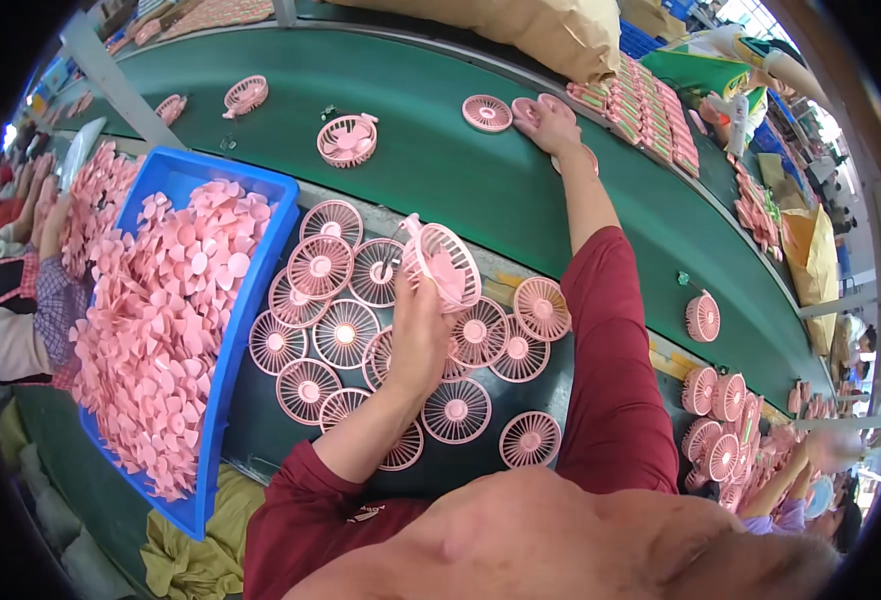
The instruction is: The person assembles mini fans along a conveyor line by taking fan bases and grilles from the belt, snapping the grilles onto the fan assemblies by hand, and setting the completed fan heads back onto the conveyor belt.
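My left hand (418,335) is closed around a pink mini-fan housing (443,262), a slatted round cage with pink blades inside, held tilted above the work surface. Below it lie several loose pink fan grilles (345,333), flat and partly overlapping. Reaching far over the green belt, my right hand (552,132) has its fingers curled on a pink round fan part (525,114); the hand hides some of that part. Just left of it rests a pink grille (486,113). Another pink round piece (588,158) is partly covered by my right wrist.
A blue bin (222,400) full of pink fan blades stands on the left. The green conveyor belt (410,165) carries pink fan housings (347,140). Stacked pink parts (645,110) and a brown bag (530,35) line its far side. Co-workers sit at both sides.
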The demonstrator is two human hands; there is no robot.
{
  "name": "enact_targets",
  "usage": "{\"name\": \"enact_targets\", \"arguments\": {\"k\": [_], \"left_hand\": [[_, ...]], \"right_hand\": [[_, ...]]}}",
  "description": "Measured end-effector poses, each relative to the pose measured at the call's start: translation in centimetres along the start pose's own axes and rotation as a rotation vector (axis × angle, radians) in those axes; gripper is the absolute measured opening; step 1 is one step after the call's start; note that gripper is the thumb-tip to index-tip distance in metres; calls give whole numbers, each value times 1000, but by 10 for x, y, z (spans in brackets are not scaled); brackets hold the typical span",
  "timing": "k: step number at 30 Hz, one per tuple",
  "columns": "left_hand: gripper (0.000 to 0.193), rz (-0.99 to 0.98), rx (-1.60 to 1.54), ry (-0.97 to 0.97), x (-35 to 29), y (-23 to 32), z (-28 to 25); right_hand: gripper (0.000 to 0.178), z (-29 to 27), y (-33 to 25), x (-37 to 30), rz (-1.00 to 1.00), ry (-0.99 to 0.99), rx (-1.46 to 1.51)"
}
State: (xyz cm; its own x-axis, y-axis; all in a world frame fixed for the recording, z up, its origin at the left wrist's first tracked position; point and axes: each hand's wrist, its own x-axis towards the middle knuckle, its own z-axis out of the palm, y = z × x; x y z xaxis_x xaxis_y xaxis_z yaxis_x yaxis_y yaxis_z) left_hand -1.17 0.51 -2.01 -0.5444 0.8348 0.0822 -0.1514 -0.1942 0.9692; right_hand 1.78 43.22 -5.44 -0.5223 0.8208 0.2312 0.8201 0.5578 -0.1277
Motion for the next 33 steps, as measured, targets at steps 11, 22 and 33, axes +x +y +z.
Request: {"name": "enact_targets", "arguments": {"k": [11, 22, 33], "left_hand": [[51, -112, -469, -66, 5, -6, 7], [51, -139, -534, 14, -5, -1, 11], [53, -24, -555, 158, 4, 5, 6]], "right_hand": [[51, 22, -30, -2, -297, 211, 183], [40, -37, -43, -80, -413, 257, 507], [56, -182, -45, -296, -860, -628, 689]]}}
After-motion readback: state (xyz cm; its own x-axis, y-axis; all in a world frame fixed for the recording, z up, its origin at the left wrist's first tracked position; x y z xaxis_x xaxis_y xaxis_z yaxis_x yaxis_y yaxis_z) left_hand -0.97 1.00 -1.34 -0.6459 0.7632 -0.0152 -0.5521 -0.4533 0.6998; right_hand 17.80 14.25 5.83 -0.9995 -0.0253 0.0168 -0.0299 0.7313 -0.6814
